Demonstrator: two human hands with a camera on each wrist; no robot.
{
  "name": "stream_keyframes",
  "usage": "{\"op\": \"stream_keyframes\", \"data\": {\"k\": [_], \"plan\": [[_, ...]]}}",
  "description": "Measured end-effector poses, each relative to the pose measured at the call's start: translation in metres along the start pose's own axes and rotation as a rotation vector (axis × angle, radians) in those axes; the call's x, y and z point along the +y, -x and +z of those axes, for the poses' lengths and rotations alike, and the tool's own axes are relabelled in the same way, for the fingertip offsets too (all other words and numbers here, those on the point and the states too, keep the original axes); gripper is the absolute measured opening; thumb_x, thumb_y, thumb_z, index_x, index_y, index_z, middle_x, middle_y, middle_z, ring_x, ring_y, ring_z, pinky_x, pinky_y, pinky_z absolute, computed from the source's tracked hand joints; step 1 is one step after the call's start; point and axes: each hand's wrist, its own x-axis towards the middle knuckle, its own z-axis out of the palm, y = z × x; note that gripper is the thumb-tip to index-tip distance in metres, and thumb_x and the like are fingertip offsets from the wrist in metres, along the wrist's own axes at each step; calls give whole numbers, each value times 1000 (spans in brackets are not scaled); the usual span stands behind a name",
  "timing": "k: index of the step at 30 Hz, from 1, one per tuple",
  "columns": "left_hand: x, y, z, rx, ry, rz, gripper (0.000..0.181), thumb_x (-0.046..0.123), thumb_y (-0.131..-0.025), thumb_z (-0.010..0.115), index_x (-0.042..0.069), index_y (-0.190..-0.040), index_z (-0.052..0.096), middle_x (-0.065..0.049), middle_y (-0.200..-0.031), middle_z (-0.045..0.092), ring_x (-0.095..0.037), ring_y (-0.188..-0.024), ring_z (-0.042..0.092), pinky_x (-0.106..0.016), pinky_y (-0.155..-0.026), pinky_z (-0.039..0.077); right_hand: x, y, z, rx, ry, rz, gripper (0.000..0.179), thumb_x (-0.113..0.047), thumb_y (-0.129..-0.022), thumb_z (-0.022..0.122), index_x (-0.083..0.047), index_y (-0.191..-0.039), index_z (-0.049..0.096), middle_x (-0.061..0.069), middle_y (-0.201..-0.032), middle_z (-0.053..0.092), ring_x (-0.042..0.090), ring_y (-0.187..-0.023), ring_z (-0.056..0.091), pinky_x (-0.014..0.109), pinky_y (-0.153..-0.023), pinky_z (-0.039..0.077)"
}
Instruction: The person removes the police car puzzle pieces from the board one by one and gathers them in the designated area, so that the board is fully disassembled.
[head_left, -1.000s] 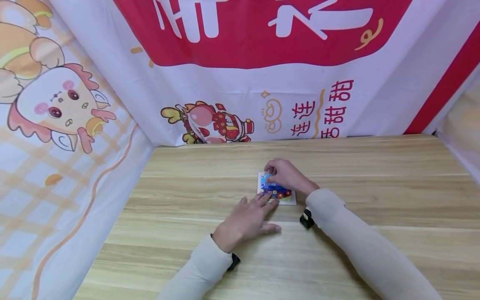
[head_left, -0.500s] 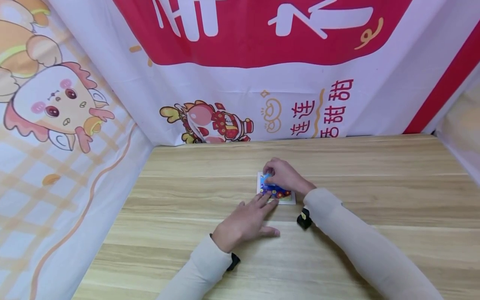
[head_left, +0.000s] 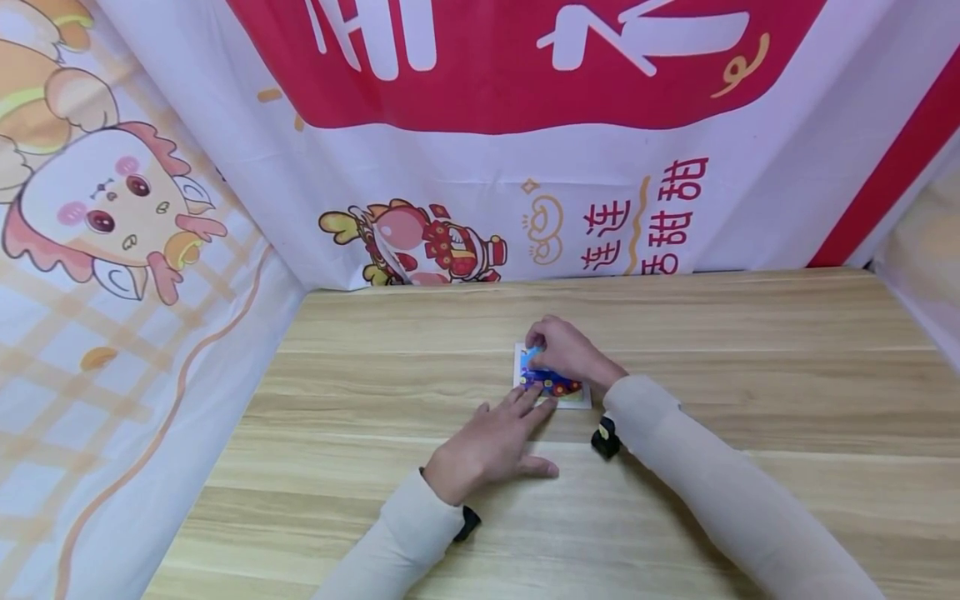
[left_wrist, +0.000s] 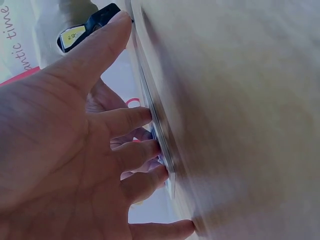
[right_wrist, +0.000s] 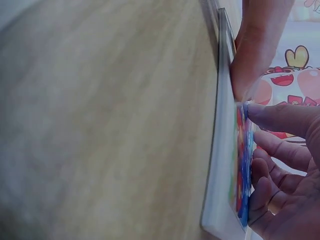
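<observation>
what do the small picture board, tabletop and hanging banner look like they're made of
Picture board: stiff, perhaps card or plastic, with a smooth finish; its pale edge looks thick and even in the right wrist view.
Tabletop: wood or wood-print laminate, low sheen, going by the long grain streaks.
Hanging banner: probably printed fabric, matt, since it falls in soft folds.

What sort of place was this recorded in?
Possibly an improvised indoor recording booth: printed cloth hangs behind and beside a wood-grain table, and the person wears a black wrist device.
</observation>
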Motion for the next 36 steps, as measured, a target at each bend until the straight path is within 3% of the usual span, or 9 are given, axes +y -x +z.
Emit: {"op": "stream_keyframes", "data": {"k": [24, 36], "plan": [[1, -1, 1, -24, 7, -20, 96, 66, -93, 67, 26, -169, 23, -4, -178, 10, -27, -164, 14, -64, -123, 33, 3, -2, 2, 5, -65, -11, 20, -3, -90, 76, -7, -107, 67, 10, -113, 61, 24, -104, 59, 39, -97, 51], [3, 0, 0, -28, 11, -26, 98, 65, -92, 68, 26, -169, 23, -4, -178, 10, -27, -164, 15, -63, -124, 31, 6, 0, 2, -7, -39, -47, 26, -6, -93, 76, -7, -118, 71, 11, -117, 62, 25, -105, 59, 41, -98, 51]]}}
